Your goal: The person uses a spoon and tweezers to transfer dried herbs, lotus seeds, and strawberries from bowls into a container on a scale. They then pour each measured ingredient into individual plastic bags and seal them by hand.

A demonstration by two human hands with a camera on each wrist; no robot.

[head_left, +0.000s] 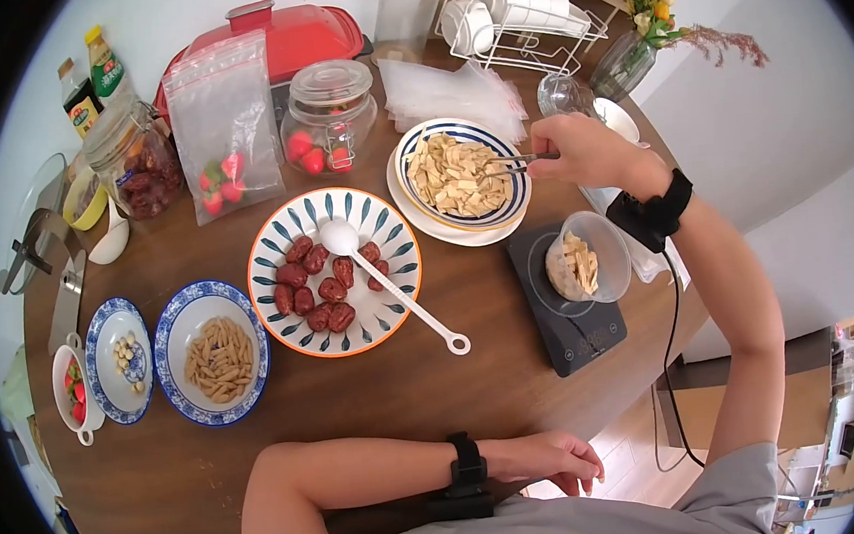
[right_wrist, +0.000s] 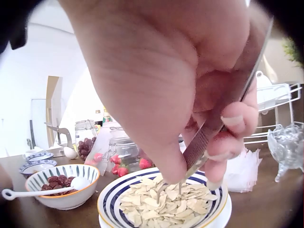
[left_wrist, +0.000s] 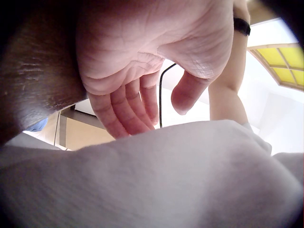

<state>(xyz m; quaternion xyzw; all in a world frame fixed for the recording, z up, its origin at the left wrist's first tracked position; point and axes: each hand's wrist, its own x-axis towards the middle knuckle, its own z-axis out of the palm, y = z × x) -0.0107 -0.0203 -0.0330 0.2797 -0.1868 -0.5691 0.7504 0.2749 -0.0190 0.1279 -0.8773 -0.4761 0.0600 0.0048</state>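
My right hand holds a pair of metal tweezers over the blue-striped bowl. The bowl is heaped with pale dried slices, and the tweezers' tips are down among them. Below the bowl, a black kitchen scale carries a clear plastic cup with some of the same slices inside. My left hand hangs at the table's front edge with fingers loosely bent and nothing in them. In the left wrist view its palm and thumb show above the grey shirt.
Left of the striped bowl stands a large plate of red dates with a white spoon across it. Two blue-and-white bowls sit further left. Behind are a zip bag, glass jars and a cup rack.
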